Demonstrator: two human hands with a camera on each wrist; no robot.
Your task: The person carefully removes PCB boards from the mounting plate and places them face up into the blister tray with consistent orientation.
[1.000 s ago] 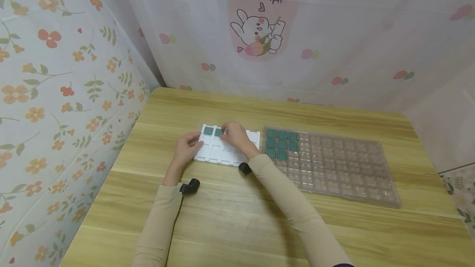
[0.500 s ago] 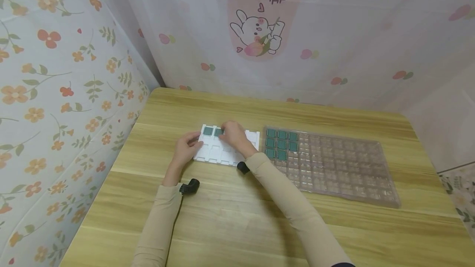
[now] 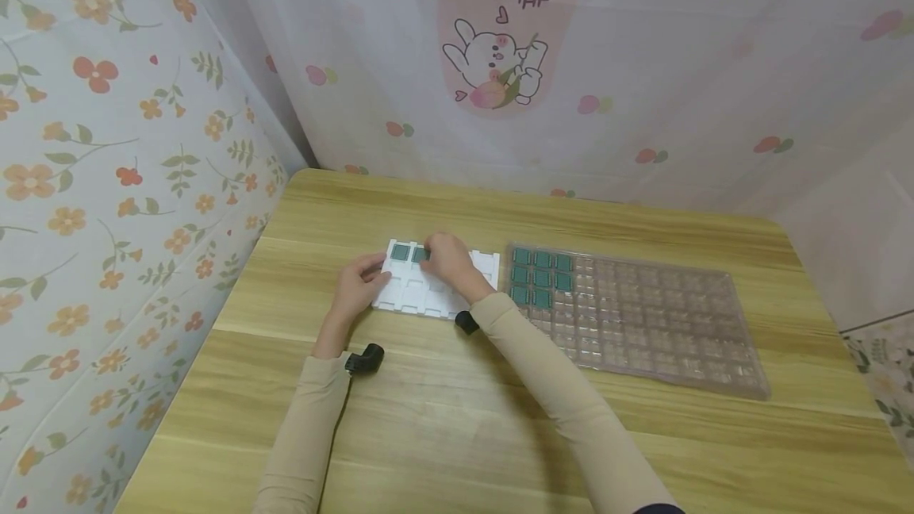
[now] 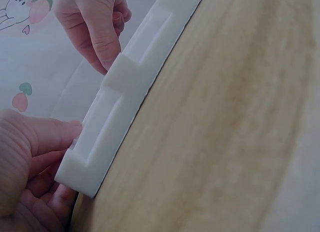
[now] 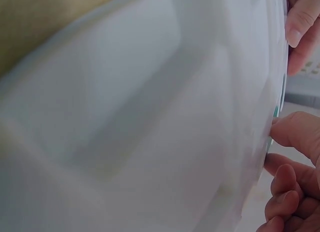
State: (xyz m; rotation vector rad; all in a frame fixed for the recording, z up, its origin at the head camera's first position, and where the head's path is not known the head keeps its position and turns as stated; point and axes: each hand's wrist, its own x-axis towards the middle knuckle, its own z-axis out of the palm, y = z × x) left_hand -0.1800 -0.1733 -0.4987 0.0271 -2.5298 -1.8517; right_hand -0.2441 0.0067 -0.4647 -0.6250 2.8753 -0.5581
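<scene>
A white tray (image 3: 412, 297) with square pockets lies on the table, its thick stepped side filling the left wrist view. My left hand (image 3: 355, 290) grips its left end, thumb on the top edge and fingers against the side. One green square chip (image 3: 401, 252) sits in the far-left pocket. Over the pocket beside it, my right hand (image 3: 451, 262) pinches a second green chip (image 3: 420, 255) between thumb and index finger; the hand covers part of it. In the right wrist view only a thin green edge (image 5: 276, 111) shows near the fingertips.
To the right lies a long clear plastic tray (image 3: 664, 324) of small pockets, with several green chips (image 3: 543, 258) at its left end. Black wrist cameras (image 3: 366, 359) stick out from both sleeves. A printed curtain (image 3: 400, 46) hangs behind the wooden table (image 3: 428, 419).
The right hand has shifted very slightly left over the same pocket. Left hand, white tray and chips look unmoved.
</scene>
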